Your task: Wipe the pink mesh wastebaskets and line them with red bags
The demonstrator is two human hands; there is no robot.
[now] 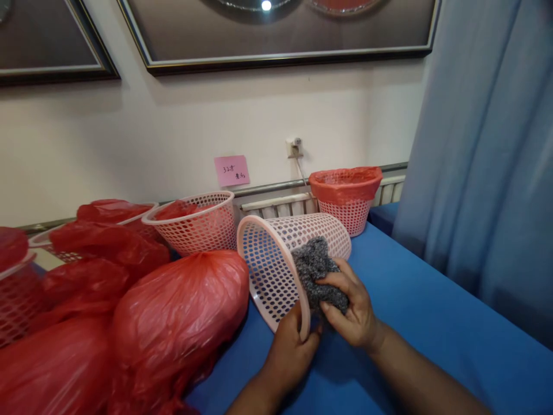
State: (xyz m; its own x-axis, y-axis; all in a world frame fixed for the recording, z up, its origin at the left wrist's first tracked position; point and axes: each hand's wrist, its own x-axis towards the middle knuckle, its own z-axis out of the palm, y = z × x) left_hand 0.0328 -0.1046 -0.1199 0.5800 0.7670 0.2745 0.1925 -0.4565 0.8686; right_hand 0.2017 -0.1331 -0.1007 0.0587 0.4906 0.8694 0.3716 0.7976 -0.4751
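A pink plastic basket (272, 229) with round holes lies tipped on its side on the blue table surface (389, 300), its mouth turned toward the left. My left hand (294, 343) grips the basket's rim at the lower edge. In my right hand (354, 308) is a bunched grey speckled cloth (317, 271), pressed against the outside of the basket just behind the rim. Fingers of the right hand are closed around the cloth.
Filled red plastic bags (185, 311) crowd the left side. Behind them stands another pink basket (199, 230) with red plastic inside. A red-lined basket (345, 199) is at the back right, by a radiator (280, 206). A blue curtain (466, 144) hangs on the right.
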